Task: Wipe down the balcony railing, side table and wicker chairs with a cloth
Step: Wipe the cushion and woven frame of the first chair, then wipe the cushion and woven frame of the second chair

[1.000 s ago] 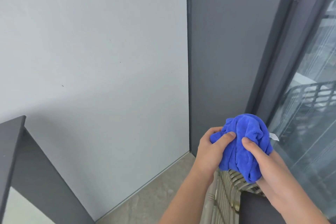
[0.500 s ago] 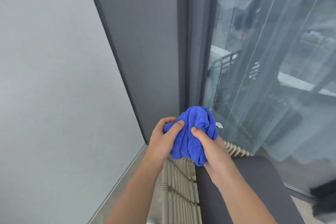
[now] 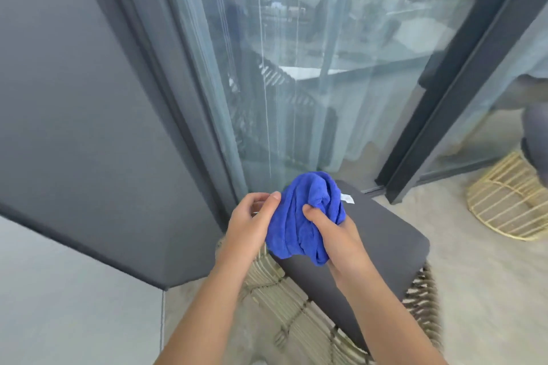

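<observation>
Blue cloth bunched between both hands above a wicker chair.

Held in front of the chest, over the chair's dark grey seat cushion. Left hand pinching the cloth's left edge, thumb on top, fingers curled behind. Right hand grasping the cloth's right and lower folds, thumb pressed into the middle. A white tag sticking out at the upper right. Counted: one cloth, two hands, one wicker chair with one cushion, one second wicker piece at the right edge on the floor. Against half a second ago: same two-handed hold on the cloth, but view swung rightward, pale wall mostly gone, glass door and its dark frame now central, more cushion showing, second wicker piece newly in sight.
</observation>
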`<state>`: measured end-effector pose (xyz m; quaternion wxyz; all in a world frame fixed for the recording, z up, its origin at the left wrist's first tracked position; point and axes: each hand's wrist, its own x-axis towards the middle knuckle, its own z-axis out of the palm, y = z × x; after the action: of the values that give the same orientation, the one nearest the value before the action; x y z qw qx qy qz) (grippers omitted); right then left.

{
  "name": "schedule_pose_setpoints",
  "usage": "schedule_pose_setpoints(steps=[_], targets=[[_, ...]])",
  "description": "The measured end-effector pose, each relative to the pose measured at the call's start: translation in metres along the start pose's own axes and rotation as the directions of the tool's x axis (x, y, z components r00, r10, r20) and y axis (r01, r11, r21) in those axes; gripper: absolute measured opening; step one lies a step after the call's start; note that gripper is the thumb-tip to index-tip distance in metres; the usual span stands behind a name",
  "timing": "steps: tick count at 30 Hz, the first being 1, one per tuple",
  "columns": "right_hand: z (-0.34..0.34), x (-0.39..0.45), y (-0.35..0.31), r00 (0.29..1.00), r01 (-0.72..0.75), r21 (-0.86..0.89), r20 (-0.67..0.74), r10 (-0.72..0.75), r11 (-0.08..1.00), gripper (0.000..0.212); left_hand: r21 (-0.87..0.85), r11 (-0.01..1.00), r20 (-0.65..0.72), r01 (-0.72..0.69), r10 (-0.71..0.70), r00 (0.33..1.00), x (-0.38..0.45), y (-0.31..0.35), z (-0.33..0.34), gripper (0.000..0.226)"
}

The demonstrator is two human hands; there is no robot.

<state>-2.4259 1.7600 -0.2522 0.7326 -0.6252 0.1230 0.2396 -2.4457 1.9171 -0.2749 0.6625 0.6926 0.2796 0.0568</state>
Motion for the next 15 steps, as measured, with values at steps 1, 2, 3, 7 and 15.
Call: schedule_pose_setpoints(steps=[1,2,3,7,15], targets=[[-0.001,-0.005,0.001,0.999,0.007,0.022,-0.042,-0.006,1.0,0.024,0.015,1.0,0.034,-0.005,0.004,0.999,0.001,0.002,0.002,0.02],[-0.004,-0.011,0.001,0.997,0.02,0.043,-0.073,-0.017,0.999,0.024,0.031,1.0,0.064,-0.003,0.001,0.998,0.0,0.004,0.006,0.02],[-0.005,-0.014,0.002,0.996,0.023,0.053,-0.083,-0.019,0.998,0.023,0.037,0.999,0.078,0.0,-0.002,0.997,-0.001,0.004,0.006,0.021],[-0.024,-0.027,0.003,0.986,0.055,0.135,-0.166,-0.032,0.989,0.026,0.042,0.999,0.189,0.019,-0.026,0.982,-0.014,0.008,0.026,0.023],[-0.031,-0.034,0.021,0.999,0.007,0.207,-0.044,0.002,0.978,0.035,-0.111,0.94,0.53,0.324,-0.22,0.819,-0.034,-0.008,0.018,0.055]])
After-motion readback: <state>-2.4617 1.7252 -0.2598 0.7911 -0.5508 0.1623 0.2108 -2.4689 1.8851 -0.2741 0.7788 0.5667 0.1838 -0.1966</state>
